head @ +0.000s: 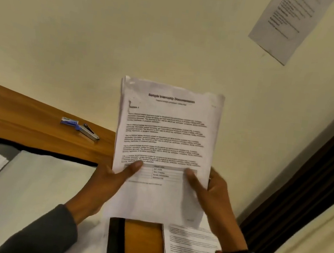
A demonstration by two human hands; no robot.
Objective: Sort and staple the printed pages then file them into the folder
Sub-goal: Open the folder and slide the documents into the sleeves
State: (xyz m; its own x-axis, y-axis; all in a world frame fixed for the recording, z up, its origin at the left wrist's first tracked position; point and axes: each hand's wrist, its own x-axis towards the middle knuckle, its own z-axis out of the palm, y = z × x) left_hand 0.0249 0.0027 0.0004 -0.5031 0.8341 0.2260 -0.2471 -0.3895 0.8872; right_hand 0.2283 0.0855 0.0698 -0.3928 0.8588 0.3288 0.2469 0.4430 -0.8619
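Left of the upright printed pages point(166, 134), gripped by left hand point(109, 184) and right hand point(214, 198), the stapler point(88, 132) lies nearer the left.

left hand point(110, 180), right hand point(214, 194), both raised, gripping

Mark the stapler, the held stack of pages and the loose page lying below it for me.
stapler point(88, 132): head view, on its metal body.
held stack of pages point(165, 134): head view, middle of the top sheet.
loose page point(190, 250): head view, on its printed text.
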